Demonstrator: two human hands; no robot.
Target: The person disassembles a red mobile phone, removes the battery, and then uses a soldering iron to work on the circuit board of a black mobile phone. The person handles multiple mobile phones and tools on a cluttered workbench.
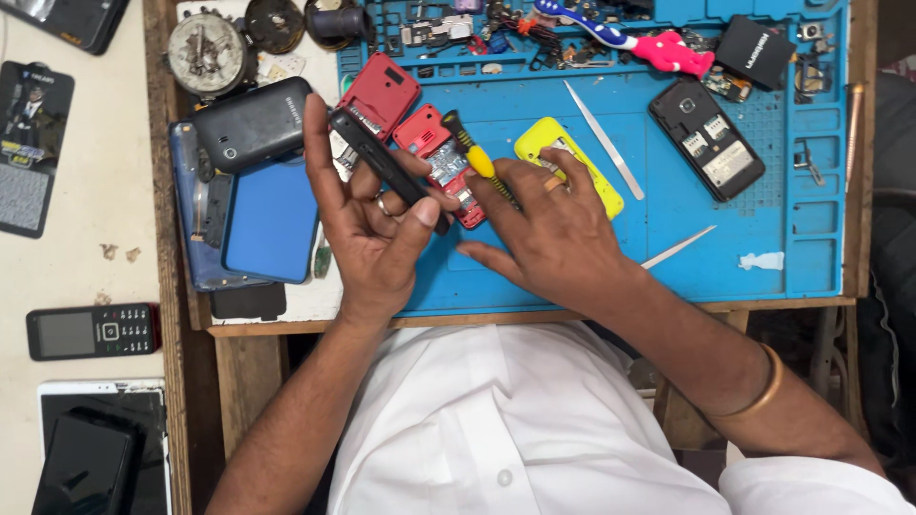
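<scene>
Taking the blue repair mat as the landmark, the far left, well off the mat, holds a black keypad phone lying flat on the pale surface. Nearer the mat's left edge a dark phone rests face down on top of a blue slab-shaped device, and above these sits a round metal part.

At the mat's left border, the left hand is raised palm up with its fingers curled around a narrow black phone frame; the thumb presses on the frame's lower end and the fingers back it from behind, so the frame is pinched and held tilted above the mat. A ring shows on one finger.

Just right of it, on the mat, lies an opened red phone with its circuit board exposed; a red back cover lies just above and left of it. The right hand lies over the mat's centre, fingers closed about a yellow-handled screwdriver whose handle points up-left over the red phone. The same hand partly covers a yellow phone shell.

Further right on the mat lie long metal tweezers, an open black phone with no back cover, and a black battery near the top.
</scene>
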